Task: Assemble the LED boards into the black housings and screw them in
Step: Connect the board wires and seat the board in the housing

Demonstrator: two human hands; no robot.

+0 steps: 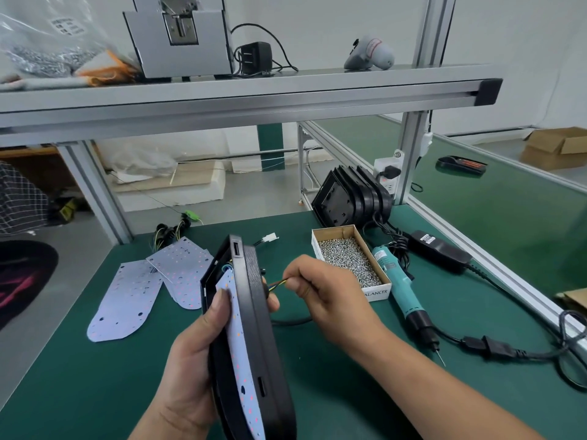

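While the left hand [197, 338] is gripping the black housing [254, 328] on edge above the green bench [95, 376], LED board [239, 350] inside, the right hand [320, 290] is pinching its coloured wires [279, 282].

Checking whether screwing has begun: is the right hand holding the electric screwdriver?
No: the electric screwdriver lies on the table beside the box of screws, while the right hand pinches thin wires at the black housing.
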